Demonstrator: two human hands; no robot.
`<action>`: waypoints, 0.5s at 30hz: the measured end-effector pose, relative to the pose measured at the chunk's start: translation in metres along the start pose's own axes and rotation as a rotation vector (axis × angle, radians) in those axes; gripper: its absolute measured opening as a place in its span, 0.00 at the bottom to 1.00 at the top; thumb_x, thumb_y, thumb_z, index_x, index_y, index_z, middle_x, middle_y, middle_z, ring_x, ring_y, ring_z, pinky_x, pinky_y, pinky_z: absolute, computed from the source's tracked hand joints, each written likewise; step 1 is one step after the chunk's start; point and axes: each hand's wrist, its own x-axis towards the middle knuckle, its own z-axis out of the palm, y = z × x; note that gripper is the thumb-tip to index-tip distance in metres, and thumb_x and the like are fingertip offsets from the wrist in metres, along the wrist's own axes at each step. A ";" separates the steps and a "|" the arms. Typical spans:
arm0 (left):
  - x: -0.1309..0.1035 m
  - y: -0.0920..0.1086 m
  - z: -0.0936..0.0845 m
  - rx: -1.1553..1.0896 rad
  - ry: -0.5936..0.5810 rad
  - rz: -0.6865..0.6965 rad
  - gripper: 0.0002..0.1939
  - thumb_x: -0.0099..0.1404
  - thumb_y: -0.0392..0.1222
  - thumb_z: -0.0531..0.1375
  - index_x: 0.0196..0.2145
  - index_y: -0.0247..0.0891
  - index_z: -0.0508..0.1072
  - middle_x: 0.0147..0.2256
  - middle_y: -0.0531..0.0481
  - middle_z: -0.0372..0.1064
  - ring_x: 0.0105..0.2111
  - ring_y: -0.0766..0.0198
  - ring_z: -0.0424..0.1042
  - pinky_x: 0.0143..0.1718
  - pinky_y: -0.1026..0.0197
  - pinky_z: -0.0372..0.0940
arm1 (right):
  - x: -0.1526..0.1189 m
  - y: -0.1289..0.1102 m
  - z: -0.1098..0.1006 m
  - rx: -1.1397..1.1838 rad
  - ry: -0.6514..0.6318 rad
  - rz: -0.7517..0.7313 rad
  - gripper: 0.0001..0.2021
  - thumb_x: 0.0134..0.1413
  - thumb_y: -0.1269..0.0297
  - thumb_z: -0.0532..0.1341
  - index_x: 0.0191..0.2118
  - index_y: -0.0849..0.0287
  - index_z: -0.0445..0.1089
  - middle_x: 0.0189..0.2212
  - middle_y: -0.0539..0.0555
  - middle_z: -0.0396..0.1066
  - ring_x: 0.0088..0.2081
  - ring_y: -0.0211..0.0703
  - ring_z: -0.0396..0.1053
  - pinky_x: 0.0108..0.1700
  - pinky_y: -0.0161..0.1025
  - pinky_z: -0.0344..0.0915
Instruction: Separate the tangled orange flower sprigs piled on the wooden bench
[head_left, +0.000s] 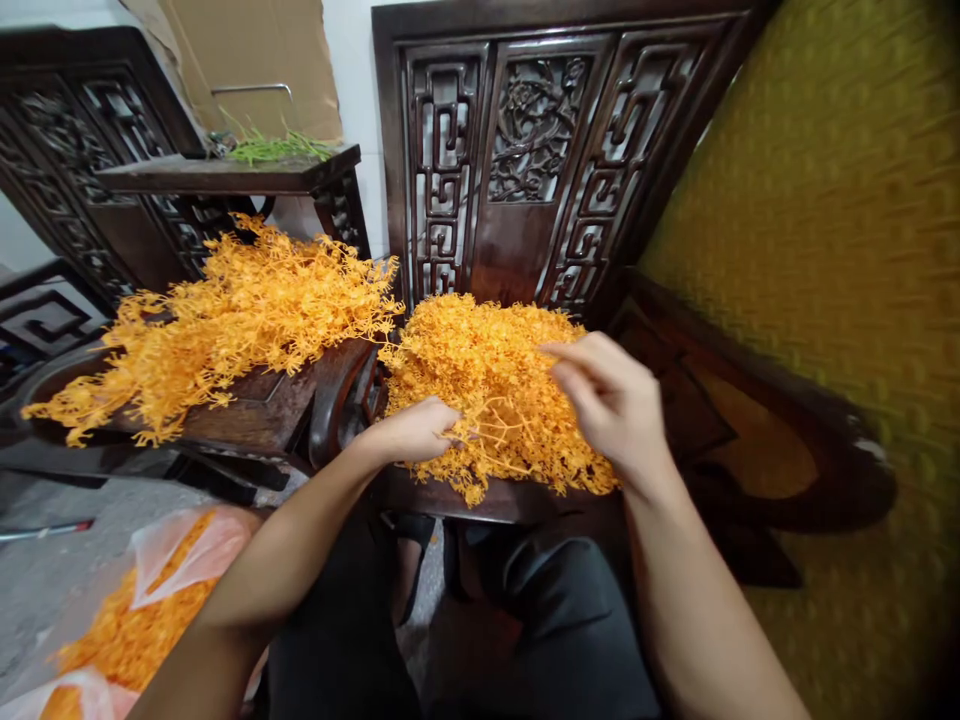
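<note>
My left hand (421,428) is closed around the stem end of an orange plastic flower sprig (504,425), its thin bare branches spreading to the right. Beneath the sprig lies a heap of small orange plastic blossoms (472,345) on a dark wooden seat (480,505). At the heap's right side, my right hand (619,400) hovers with thumb and index finger bent and slightly apart. I see nothing between those fingertips. The heap's lower edge hangs close to the seat's front edge.
Finished-looking orange sprays (247,310) are piled on a wooden surface to the left. Green stems (281,148) lie on a small dark stand (202,178). A plastic bag (191,550) of orange pieces sits on the floor at lower left. A carved chair back (517,240) rises behind the heap.
</note>
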 end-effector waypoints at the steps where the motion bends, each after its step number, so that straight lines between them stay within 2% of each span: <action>1: 0.000 0.001 0.001 -0.010 -0.008 0.017 0.12 0.62 0.37 0.58 0.21 0.37 0.67 0.20 0.53 0.59 0.22 0.66 0.56 0.28 0.61 0.49 | -0.002 -0.003 0.005 -0.035 -0.193 -0.080 0.09 0.65 0.58 0.63 0.46 0.51 0.77 0.32 0.52 0.65 0.33 0.43 0.65 0.35 0.41 0.62; 2: 0.000 0.001 0.002 -0.012 -0.013 0.026 0.13 0.63 0.38 0.58 0.21 0.37 0.67 0.20 0.53 0.59 0.22 0.66 0.56 0.28 0.61 0.49 | -0.003 -0.006 0.011 -0.072 -0.351 -0.157 0.09 0.64 0.59 0.63 0.47 0.52 0.77 0.32 0.52 0.65 0.34 0.43 0.66 0.36 0.40 0.62; 4: 0.000 0.003 0.003 -0.008 -0.045 0.044 0.12 0.63 0.38 0.58 0.22 0.37 0.68 0.20 0.53 0.60 0.23 0.66 0.57 0.28 0.61 0.49 | -0.005 -0.012 0.022 -0.131 -0.549 -0.237 0.10 0.65 0.60 0.63 0.49 0.52 0.77 0.32 0.52 0.65 0.33 0.41 0.66 0.35 0.39 0.62; 6: 0.000 0.004 0.004 -0.024 -0.073 0.047 0.11 0.63 0.37 0.58 0.23 0.37 0.69 0.20 0.54 0.59 0.23 0.66 0.57 0.28 0.61 0.49 | -0.004 -0.014 0.026 -0.139 -0.574 -0.259 0.08 0.66 0.62 0.62 0.45 0.53 0.78 0.31 0.52 0.66 0.32 0.40 0.66 0.34 0.38 0.62; 7: 0.000 0.004 0.004 -0.043 -0.079 0.052 0.10 0.63 0.36 0.57 0.24 0.37 0.70 0.20 0.54 0.60 0.23 0.66 0.57 0.28 0.62 0.50 | -0.003 -0.013 0.024 -0.119 -0.500 -0.260 0.07 0.66 0.63 0.61 0.42 0.54 0.78 0.31 0.52 0.67 0.32 0.40 0.66 0.34 0.38 0.62; 8: -0.001 0.005 0.003 -0.058 -0.075 0.060 0.09 0.63 0.35 0.57 0.25 0.37 0.71 0.21 0.54 0.61 0.23 0.66 0.58 0.28 0.62 0.51 | -0.001 -0.010 0.020 -0.083 -0.354 -0.244 0.07 0.66 0.64 0.61 0.38 0.55 0.77 0.30 0.52 0.67 0.31 0.39 0.67 0.34 0.37 0.62; 11: -0.003 0.006 0.002 -0.073 -0.041 0.091 0.07 0.60 0.30 0.56 0.26 0.36 0.71 0.23 0.53 0.63 0.26 0.65 0.60 0.30 0.62 0.53 | 0.006 0.006 0.001 0.140 0.311 -0.089 0.08 0.65 0.60 0.63 0.34 0.55 0.73 0.27 0.49 0.66 0.25 0.36 0.62 0.28 0.36 0.58; 12: -0.004 0.007 0.002 -0.078 -0.039 0.107 0.07 0.60 0.30 0.56 0.25 0.36 0.70 0.22 0.53 0.63 0.26 0.65 0.59 0.30 0.63 0.53 | 0.007 0.012 -0.005 0.229 0.459 -0.006 0.08 0.64 0.58 0.63 0.35 0.55 0.72 0.26 0.48 0.65 0.22 0.34 0.59 0.25 0.35 0.55; 13: -0.005 0.009 0.001 -0.091 -0.038 0.121 0.08 0.61 0.31 0.56 0.24 0.36 0.69 0.21 0.53 0.61 0.25 0.66 0.58 0.29 0.63 0.52 | 0.007 0.018 -0.008 0.315 0.504 0.086 0.09 0.64 0.56 0.63 0.37 0.55 0.73 0.25 0.47 0.64 0.20 0.33 0.57 0.22 0.35 0.51; 14: -0.006 0.011 0.001 -0.115 -0.040 0.140 0.10 0.63 0.33 0.56 0.23 0.36 0.68 0.21 0.54 0.59 0.24 0.67 0.58 0.29 0.63 0.52 | 0.006 0.022 -0.009 0.393 0.440 0.183 0.11 0.62 0.54 0.64 0.39 0.56 0.74 0.25 0.47 0.65 0.19 0.33 0.56 0.21 0.34 0.49; 15: -0.006 0.014 0.001 -0.145 -0.045 0.167 0.12 0.65 0.36 0.56 0.23 0.35 0.68 0.20 0.55 0.58 0.23 0.68 0.57 0.28 0.64 0.52 | 0.004 0.025 -0.006 0.460 0.300 0.283 0.13 0.61 0.52 0.65 0.42 0.57 0.74 0.25 0.47 0.65 0.19 0.32 0.56 0.20 0.34 0.47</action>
